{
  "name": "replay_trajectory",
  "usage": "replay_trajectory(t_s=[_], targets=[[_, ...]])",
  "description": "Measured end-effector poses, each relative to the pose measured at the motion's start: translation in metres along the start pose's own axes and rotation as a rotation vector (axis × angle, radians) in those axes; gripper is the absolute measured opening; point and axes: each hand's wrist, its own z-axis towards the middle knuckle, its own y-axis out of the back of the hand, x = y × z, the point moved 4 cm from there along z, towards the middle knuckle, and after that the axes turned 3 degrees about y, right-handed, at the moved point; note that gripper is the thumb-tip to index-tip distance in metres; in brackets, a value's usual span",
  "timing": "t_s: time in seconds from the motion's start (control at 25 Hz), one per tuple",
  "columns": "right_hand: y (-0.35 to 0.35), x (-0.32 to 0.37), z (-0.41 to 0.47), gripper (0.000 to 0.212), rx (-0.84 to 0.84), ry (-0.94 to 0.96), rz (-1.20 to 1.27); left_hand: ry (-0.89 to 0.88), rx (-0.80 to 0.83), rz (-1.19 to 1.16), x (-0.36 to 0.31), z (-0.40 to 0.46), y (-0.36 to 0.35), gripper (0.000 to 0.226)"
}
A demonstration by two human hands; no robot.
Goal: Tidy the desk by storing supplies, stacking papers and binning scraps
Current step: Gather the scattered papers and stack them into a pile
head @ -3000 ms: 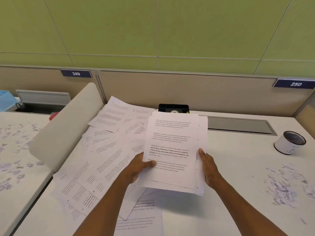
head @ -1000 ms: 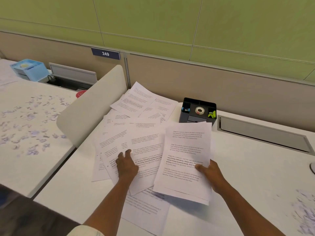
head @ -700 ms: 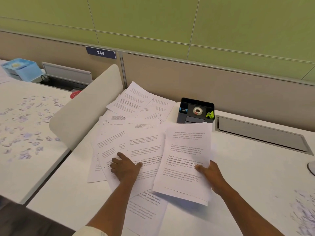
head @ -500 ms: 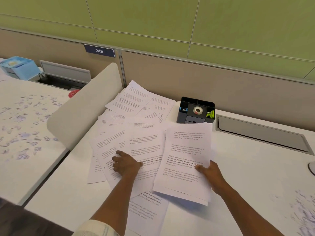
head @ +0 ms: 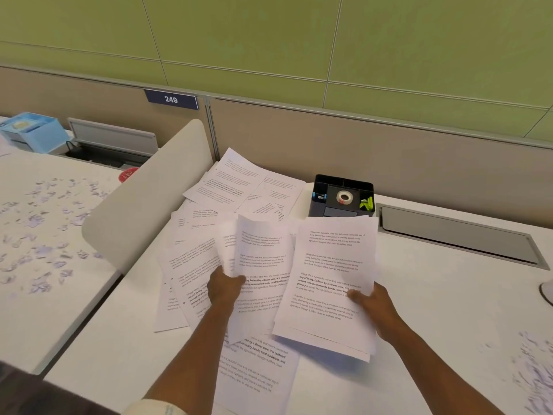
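Observation:
My right hand point(head: 369, 310) grips a stack of printed sheets point(head: 332, 277) by its right edge, held just above the white desk point(head: 449, 310). My left hand point(head: 223, 290) pinches a single printed sheet point(head: 263, 253) and lifts it off the pile, its top curling up. More loose printed papers point(head: 236, 187) lie spread across the desk to the left and behind, and one sheet point(head: 254, 375) lies near the front edge. A black desk organiser point(head: 342, 197) with a tape roll point(head: 344, 197) stands at the back.
A curved white divider point(head: 143, 205) separates this desk from the left desk, which is strewn with paper scraps point(head: 45, 229). More scraps point(head: 535, 363) lie at the right edge. A grey cable tray point(head: 454, 235) is set into the desk. A blue box point(head: 33, 134) stands far left.
My left hand, which was pressing flat on the spread papers, has taken hold of a sheet and raised it. My right hand still holds the stack in the same place.

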Motion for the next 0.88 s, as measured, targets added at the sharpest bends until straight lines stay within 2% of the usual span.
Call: replay_trajectory(t_s=[0.08, 0.28, 0.6, 0.88], targets=[[0.001, 0.002, -0.001, 0.034, -0.010, -0.001, 0.016, -0.004, 0.050, -0.120, 0.000, 0.004, 0.006, 0.046], [0.008, 0.005, -0.007, 0.032, -0.048, 0.004, 0.061, -0.028, 0.205, -0.391, -0.004, 0.015, 0.030, 0.044], [0.034, 0.013, -0.011, 0.024, -0.165, 0.025, 0.151, -0.109, 0.375, -0.541, -0.026, 0.029, 0.066, 0.040], [0.023, 0.018, -0.008, 0.026, -0.158, 0.046, 0.144, -0.147, 0.629, -0.616, -0.054, 0.017, 0.063, 0.042]])
